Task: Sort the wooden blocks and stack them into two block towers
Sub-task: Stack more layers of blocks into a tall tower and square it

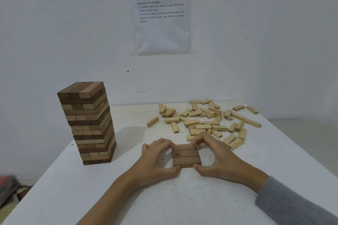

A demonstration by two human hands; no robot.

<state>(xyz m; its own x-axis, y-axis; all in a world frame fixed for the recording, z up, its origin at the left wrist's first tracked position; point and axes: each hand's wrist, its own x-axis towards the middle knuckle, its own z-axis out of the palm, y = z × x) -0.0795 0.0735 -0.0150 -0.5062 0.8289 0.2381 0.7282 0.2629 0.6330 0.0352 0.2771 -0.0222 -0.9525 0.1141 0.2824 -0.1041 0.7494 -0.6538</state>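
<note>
Your left hand (158, 158) and right hand (218, 159) flank a row of three blocks (186, 158) lying flat on the table (283, 151). Each hand is curled, thumb at the row's near edge and fingertips at its far edge, pinching the row from its own side. The tall tower (88, 124) stands well to the left of your left hand, and the pile of pale loose blocks (206, 120) lies just beyond your right hand.
</note>
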